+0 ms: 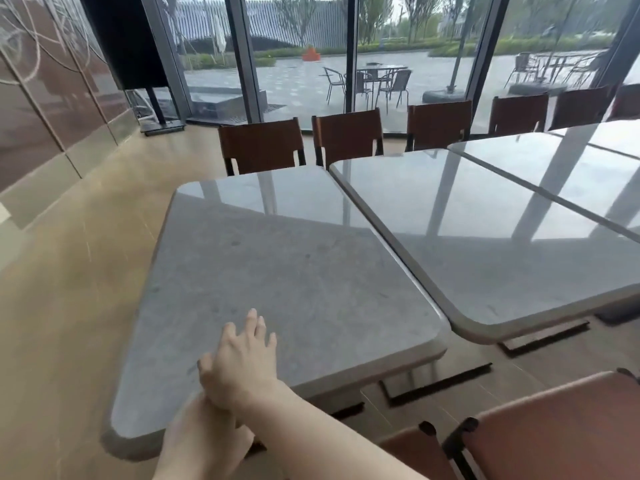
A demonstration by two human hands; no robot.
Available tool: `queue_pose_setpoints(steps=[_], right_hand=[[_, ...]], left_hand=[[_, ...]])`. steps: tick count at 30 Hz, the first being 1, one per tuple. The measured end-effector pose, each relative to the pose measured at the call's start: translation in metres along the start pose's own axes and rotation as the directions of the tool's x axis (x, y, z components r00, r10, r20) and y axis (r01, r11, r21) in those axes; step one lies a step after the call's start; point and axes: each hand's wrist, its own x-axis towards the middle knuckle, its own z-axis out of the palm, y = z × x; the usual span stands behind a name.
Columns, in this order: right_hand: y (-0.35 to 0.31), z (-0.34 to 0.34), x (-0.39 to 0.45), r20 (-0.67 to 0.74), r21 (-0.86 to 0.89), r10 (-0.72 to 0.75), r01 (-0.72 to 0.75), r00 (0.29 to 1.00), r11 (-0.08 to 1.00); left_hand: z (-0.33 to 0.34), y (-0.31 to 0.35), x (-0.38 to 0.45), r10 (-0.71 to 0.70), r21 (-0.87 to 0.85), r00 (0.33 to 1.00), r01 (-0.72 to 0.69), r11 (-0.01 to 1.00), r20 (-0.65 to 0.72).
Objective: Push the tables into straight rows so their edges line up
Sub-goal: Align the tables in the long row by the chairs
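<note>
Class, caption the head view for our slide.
Right hand flat on the near grey table, which sits askew beside its neighbour.

Near table [294, 271]: top bare ahead of the hand [242, 362], open toward 12 o'clock. At 2 o'clock, second table [485, 244] butts its right edge. Chairs [261, 145] block the far edge. Floor [79, 271] open at 9 o'clock. Chair [554, 427] stands at 4 o'clock.

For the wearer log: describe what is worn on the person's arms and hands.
Nothing worn shows. The right hand and its forearm are bare: no sleeve, glove, ring or watch in view. The left hand is mostly hidden under the right forearm; its visible part is bare too.
</note>
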Motion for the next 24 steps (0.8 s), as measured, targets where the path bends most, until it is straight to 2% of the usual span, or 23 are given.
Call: queue_pose_setpoints(steps=[2,4,6,9,13,15,19,21,24], right_hand=[[-0.022,0.022,-0.001,-0.010,0.019,0.065,-0.064,0.998,0.998],[-0.039,0.046,-0.007,-0.030,-0.047,0.113,-0.114,0.993,0.992],[-0.057,0.072,-0.015,-0.096,-0.106,0.138,-0.147,0.986,0.983],[-0.091,0.107,-0.024,-0.217,-0.094,0.149,-0.172,0.965,0.981],[-0.126,0.130,-0.023,-0.338,-0.080,0.165,-0.203,0.927,0.976],[-0.132,0.130,-0.021,-0.394,-0.084,0.172,-0.222,0.903,0.971],[-0.141,0.125,-0.020,-0.319,-0.122,0.292,-0.345,0.902,0.931],[-0.154,0.126,-0.013,-0.253,-0.133,0.341,-0.382,0.905,0.915],[-0.176,0.128,0.003,-0.210,-0.131,0.327,-0.358,0.921,0.924]], left_hand=[[-0.011,-0.044,-0.016,0.041,0.024,0.999,-0.041,0.999,0.013],[-0.019,-0.085,-0.038,0.091,0.077,0.996,-0.093,0.993,0.024],[-0.029,-0.120,-0.066,0.096,0.054,0.995,-0.097,0.994,0.028],[-0.039,-0.190,-0.117,0.128,0.037,0.991,-0.129,0.991,0.034],[-0.055,-0.310,-0.173,0.082,0.053,0.993,-0.087,0.995,0.088],[-0.065,-0.373,-0.192,0.008,0.049,0.998,-0.011,0.999,0.068],[-0.087,-0.457,-0.212,-0.020,0.120,0.999,0.016,0.993,0.029],[-0.103,-0.475,-0.204,-0.021,0.130,1.000,0.021,0.991,-0.005],[-0.133,-0.476,-0.169,0.008,0.192,0.999,-0.001,0.981,-0.038]])
